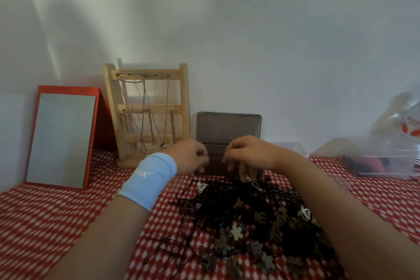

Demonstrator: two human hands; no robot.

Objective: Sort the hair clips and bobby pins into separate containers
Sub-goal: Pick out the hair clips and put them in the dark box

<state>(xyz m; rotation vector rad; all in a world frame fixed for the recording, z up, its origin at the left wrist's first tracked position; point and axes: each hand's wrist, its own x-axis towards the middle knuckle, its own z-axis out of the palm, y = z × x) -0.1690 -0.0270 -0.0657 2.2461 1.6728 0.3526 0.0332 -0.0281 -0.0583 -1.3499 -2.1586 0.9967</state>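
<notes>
Head view: left hand (191, 158) and right hand (247, 154) close together at centre frame over open dark box (228, 128), fingers curled, grip on anything unclear through blur. Mixed pile of bobby pins and hair clips (250, 213) at lower centre looks largely unsorted; most work left.

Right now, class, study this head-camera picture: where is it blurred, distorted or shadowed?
Head view: the left hand and right hand are motion-blurred near the dark box; the wooden stand and the mirror lean, likely lens distortion; the clear container at the right edge is smeared; a soft shadow lies on the wall, upper left; the pile is dim.
</notes>
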